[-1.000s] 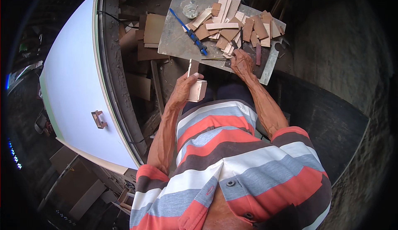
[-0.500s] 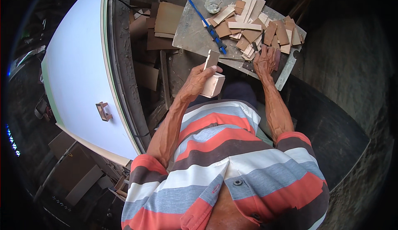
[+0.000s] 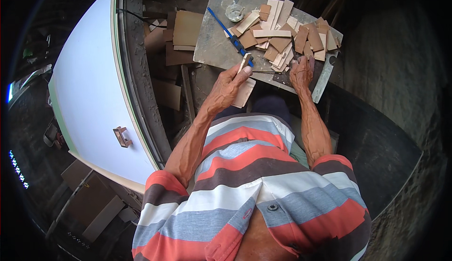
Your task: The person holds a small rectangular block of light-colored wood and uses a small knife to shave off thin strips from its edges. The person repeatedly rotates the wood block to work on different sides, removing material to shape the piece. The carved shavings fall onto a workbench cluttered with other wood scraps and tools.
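My left hand [image 3: 227, 88] is closed around a small box-like piece of pale wood [image 3: 244, 93]. A thin upright part shows above the thumb, and a flat pale face shows below the fingers. On the right, my right hand [image 3: 302, 74] rests at the near edge of the work board [image 3: 209, 40], fingers curled in; what they hold, if anything, I cannot make out. Just beyond its fingertips lies a heap of thin pale and brown wood pieces [image 3: 271, 33]. A blue and black bar-shaped tool [image 3: 228, 31] lies slanted on the board, its near end by my left hand.
A small clear dish [image 3: 234, 12] stands at the far left of the board. A grey metal strip [image 3: 324, 80] lies along its right edge. To the left stands a large white panel [image 3: 94, 91] carrying a small wooden bracket [image 3: 123, 137]. Brown offcut sheets [image 3: 187, 28] lie between.
My left hand has turned the wooden piece, so its upright part now shows edge-on. My right hand has drawn in slightly, its fingers curling more. The whole view has shifted a little.
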`<state>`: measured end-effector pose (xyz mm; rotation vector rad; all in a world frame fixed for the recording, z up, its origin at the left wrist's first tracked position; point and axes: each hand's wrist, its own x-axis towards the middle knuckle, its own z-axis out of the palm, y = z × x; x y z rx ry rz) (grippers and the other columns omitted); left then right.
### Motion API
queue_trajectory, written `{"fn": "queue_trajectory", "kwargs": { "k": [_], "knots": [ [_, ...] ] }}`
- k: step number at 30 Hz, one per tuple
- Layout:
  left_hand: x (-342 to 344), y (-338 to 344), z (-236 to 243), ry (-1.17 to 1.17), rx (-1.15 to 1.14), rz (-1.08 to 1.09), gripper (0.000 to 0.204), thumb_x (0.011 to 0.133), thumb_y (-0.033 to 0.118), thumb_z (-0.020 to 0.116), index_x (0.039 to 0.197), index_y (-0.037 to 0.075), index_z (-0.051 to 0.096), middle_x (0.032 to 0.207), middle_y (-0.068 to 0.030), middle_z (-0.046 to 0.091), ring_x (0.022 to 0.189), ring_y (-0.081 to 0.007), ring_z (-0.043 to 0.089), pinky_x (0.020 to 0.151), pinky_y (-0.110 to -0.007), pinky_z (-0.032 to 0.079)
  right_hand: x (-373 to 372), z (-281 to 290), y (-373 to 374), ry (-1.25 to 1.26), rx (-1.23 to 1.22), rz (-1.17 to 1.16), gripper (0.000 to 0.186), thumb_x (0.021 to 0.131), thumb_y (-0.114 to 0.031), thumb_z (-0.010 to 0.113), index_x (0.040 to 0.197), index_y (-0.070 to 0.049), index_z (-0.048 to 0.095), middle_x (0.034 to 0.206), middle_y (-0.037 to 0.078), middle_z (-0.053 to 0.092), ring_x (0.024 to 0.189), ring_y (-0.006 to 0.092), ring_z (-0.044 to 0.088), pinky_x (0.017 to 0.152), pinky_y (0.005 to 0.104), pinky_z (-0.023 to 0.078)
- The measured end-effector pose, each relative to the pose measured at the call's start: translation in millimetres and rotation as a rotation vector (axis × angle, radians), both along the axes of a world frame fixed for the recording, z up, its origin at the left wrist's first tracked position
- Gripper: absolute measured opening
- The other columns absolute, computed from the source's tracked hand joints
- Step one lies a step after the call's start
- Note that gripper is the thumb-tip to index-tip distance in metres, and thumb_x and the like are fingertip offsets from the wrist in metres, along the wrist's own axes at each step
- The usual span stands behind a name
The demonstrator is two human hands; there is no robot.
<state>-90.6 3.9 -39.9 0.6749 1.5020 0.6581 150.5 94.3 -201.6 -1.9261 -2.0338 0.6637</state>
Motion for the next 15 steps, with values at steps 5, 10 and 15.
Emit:
{"fn": "queue_trajectory", "kwargs": {
  "k": [5, 10, 15],
  "knots": [
    [3, 11, 15, 0.047, 0.219, -0.146, 0.051, 0.098, 0.039, 0.039, 0.134, 0.003, 0.046, 0.114, -0.0180, 0.057, 0.103, -0.0283, 0.053, 0.096, -0.035, 0.037, -10, 97, 0, 0.493, -0.225, -0.023, 0.031, 0.095, -0.024, 0.050, 0.110, 0.002, 0.044, 0.090, 0.019, 0.059, 0.066, 0.0256, 0.059, 0.068, 0.0377, 0.047],
    [15, 22, 21, 0.107, 0.431, -0.238, 0.053, 0.099, 0.036, 0.038, 0.137, 0.001, 0.039, 0.121, -0.0212, 0.051, 0.111, -0.0331, 0.049, 0.101, -0.038, 0.034, -24, 188, -29, 0.741, -0.326, 0.117, 0.025, 0.099, -0.025, 0.046, 0.108, -0.002, 0.044, 0.088, 0.013, 0.057, 0.074, 0.0218, 0.059, 0.068, 0.0350, 0.047],
    [24, 31, 30, 0.146, 0.494, -0.283, 0.048, 0.099, 0.032, 0.039, 0.134, 0.000, 0.043, 0.118, -0.0220, 0.052, 0.112, -0.0349, 0.048, 0.101, -0.040, 0.035, -28, 204, -39, 0.759, -0.182, 0.162, 0.016, 0.094, -0.016, 0.056, 0.098, -0.001, 0.051, 0.085, 0.012, 0.060, 0.079, 0.0215, 0.060, 0.072, 0.0345, 0.048]
  ]
}}
